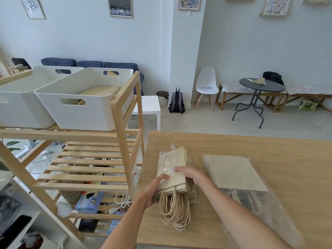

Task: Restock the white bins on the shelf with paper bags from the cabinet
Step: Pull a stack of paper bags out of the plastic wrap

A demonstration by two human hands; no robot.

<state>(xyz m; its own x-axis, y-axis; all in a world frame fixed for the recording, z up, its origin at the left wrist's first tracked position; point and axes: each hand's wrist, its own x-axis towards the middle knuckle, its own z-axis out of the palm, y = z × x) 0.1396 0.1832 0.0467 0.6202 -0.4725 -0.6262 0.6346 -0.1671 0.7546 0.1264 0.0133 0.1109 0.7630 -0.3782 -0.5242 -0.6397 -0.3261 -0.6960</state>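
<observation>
A stack of brown paper bags (177, 180) with twine handles lies on the wooden table (269, 146), partly in a clear plastic wrapper (168, 161). My left hand (154, 188) grips the stack's left edge. My right hand (190, 172) grips the stack's right side at the wrapper. A second, larger pack of paper bags (235, 172) lies in plastic to the right. Two white bins stand on the wooden shelf (124, 123): the near bin (80, 112) holds some bags, the far bin (19, 105) is to its left.
The shelf's lower slats (84, 166) are bare; boxes and cables sit beneath. Beyond the table are a small white side table (150, 106), a backpack (177, 101), a white chair (206, 85), a round dark table (260, 87) and benches.
</observation>
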